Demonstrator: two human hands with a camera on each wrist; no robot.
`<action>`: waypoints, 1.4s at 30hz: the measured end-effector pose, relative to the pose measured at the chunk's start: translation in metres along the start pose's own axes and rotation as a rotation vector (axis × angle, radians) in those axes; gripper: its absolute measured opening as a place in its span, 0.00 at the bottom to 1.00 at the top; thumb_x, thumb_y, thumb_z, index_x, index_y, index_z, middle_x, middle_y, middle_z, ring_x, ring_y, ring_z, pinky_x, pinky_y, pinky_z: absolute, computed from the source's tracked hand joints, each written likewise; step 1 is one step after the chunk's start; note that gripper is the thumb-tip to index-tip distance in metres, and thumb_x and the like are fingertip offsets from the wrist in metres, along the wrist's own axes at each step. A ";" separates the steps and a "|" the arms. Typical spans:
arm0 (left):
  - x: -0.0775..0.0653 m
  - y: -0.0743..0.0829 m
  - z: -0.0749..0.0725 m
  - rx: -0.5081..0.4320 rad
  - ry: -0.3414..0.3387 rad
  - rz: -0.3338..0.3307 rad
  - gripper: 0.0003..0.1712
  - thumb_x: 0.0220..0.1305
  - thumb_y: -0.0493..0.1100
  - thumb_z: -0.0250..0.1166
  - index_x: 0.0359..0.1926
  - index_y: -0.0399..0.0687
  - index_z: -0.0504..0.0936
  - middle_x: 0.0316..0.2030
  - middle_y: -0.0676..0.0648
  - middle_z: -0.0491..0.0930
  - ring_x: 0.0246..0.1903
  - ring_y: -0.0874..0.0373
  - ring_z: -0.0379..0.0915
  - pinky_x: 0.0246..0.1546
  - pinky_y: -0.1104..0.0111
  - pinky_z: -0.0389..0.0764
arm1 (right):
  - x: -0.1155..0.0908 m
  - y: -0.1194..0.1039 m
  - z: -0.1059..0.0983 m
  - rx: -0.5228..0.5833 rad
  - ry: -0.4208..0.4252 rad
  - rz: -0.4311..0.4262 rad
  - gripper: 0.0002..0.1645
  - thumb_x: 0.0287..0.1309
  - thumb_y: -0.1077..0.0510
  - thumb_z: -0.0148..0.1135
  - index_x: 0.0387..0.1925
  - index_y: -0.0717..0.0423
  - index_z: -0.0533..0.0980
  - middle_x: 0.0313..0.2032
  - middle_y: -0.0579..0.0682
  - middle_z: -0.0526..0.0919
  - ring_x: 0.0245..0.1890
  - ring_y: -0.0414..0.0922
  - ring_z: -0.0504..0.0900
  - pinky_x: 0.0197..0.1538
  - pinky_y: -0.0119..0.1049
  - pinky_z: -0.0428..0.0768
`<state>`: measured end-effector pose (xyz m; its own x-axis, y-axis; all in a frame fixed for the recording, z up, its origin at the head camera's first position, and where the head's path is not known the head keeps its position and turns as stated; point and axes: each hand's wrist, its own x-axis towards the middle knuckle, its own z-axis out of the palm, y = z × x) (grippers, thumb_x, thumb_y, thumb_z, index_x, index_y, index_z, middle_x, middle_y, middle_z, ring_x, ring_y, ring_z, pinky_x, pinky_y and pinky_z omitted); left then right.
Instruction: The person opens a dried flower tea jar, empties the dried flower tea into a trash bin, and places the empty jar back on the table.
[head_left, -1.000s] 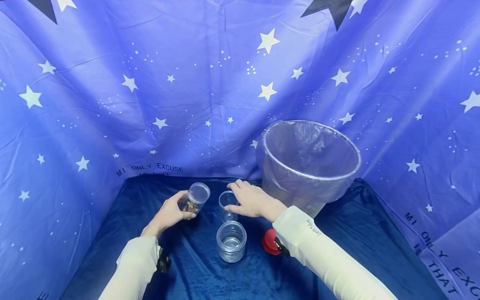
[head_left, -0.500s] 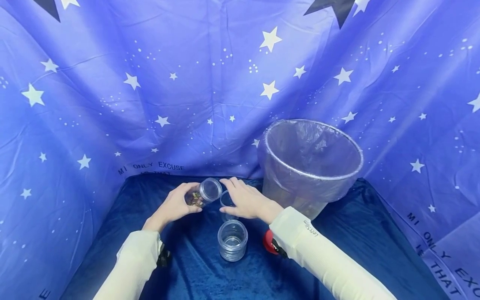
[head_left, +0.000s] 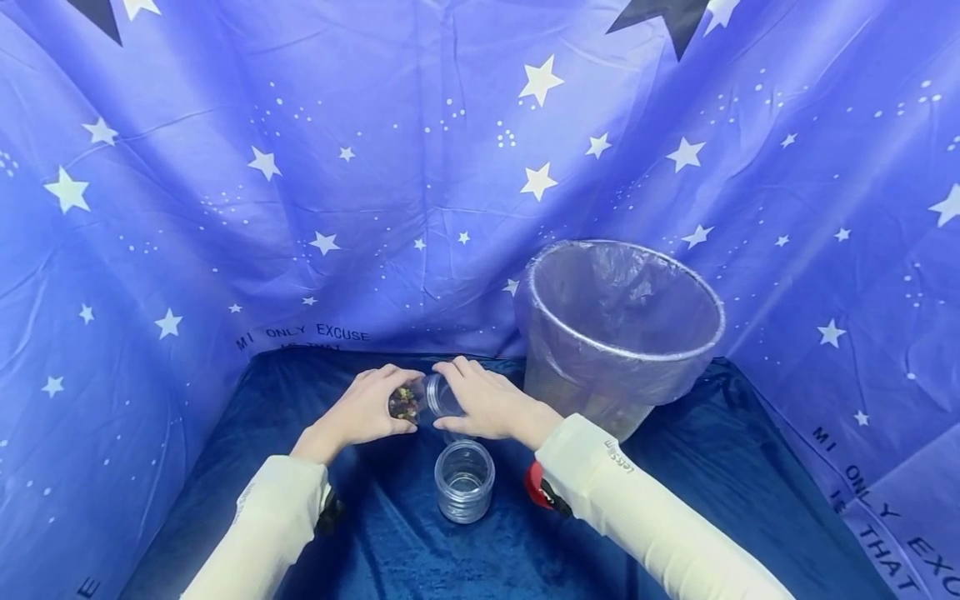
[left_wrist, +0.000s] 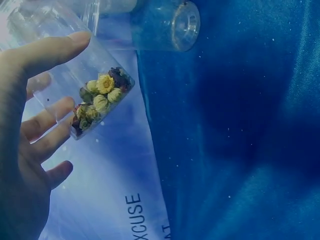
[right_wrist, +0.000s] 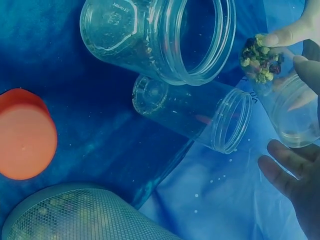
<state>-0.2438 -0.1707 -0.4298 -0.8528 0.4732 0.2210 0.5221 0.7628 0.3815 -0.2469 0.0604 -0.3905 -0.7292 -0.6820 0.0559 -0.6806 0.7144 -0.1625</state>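
My left hand (head_left: pixel 363 410) grips a clear jar (left_wrist: pixel 96 60) by its base end, thumb on one side and fingers on the other. Dried flower buds (left_wrist: pixel 101 95), yellow and dark red, lie gathered at the jar's bottom. The jar is tilted, with its upper end pointing right. My right hand (head_left: pixel 491 404) stands around that end, thumb and fingers spread apart. Below it a slim see-through jar (right_wrist: pixel 182 112) stands upright, partly hidden by the hand in the head view. Nearer to me is a wider clear jar (head_left: pixel 465 483), lidless and upright.
A red lid (right_wrist: pixel 27 142) lies on the dark blue cloth (head_left: pixel 390 533), partly covered by my right wrist in the head view. At the back right stands a mesh bin (head_left: pixel 585 375) lined with a clear bag. A starry blue curtain (head_left: pixel 375 192) hangs behind.
My left hand has carried the jar of flower buds to the right and tipped it further over. Its upper end now lies between my right thumb and fingers. The right hand has barely shifted.
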 end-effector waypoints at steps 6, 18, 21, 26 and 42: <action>-0.001 0.010 -0.003 0.075 -0.018 0.014 0.41 0.44 0.53 0.78 0.61 0.49 0.76 0.48 0.46 0.80 0.48 0.48 0.77 0.57 0.46 0.73 | -0.002 0.001 -0.003 -0.032 -0.005 -0.006 0.45 0.56 0.36 0.66 0.67 0.55 0.63 0.56 0.52 0.74 0.56 0.50 0.77 0.53 0.47 0.81; -0.007 0.019 -0.009 0.183 -0.029 0.074 0.42 0.44 0.61 0.76 0.60 0.52 0.76 0.43 0.47 0.81 0.38 0.53 0.76 0.41 0.55 0.78 | -0.008 0.005 -0.012 0.127 -0.050 0.049 0.42 0.50 0.42 0.72 0.64 0.49 0.68 0.56 0.51 0.77 0.56 0.49 0.77 0.53 0.51 0.79; -0.008 0.020 -0.010 0.179 -0.032 0.079 0.42 0.47 0.61 0.75 0.62 0.51 0.75 0.44 0.47 0.81 0.39 0.53 0.76 0.42 0.56 0.78 | -0.010 0.006 -0.015 0.161 -0.062 0.060 0.42 0.51 0.42 0.72 0.65 0.49 0.68 0.58 0.52 0.77 0.58 0.50 0.76 0.58 0.51 0.77; -0.009 0.026 -0.009 0.176 -0.040 0.074 0.42 0.52 0.62 0.72 0.64 0.49 0.73 0.47 0.47 0.81 0.41 0.52 0.77 0.43 0.55 0.79 | -0.013 0.009 -0.021 0.217 -0.054 0.046 0.42 0.51 0.43 0.72 0.65 0.51 0.68 0.59 0.53 0.77 0.60 0.51 0.75 0.63 0.49 0.73; -0.014 0.052 -0.003 0.074 -0.015 0.027 0.50 0.57 0.63 0.68 0.72 0.42 0.60 0.56 0.42 0.78 0.49 0.47 0.78 0.47 0.51 0.79 | -0.024 0.024 -0.034 0.337 -0.017 0.088 0.40 0.56 0.42 0.69 0.66 0.50 0.67 0.51 0.51 0.82 0.50 0.47 0.80 0.55 0.44 0.77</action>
<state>-0.2046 -0.1387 -0.4105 -0.8386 0.4999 0.2164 0.5446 0.7801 0.3081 -0.2476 0.0992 -0.3618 -0.7809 -0.6245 0.0118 -0.5517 0.6807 -0.4819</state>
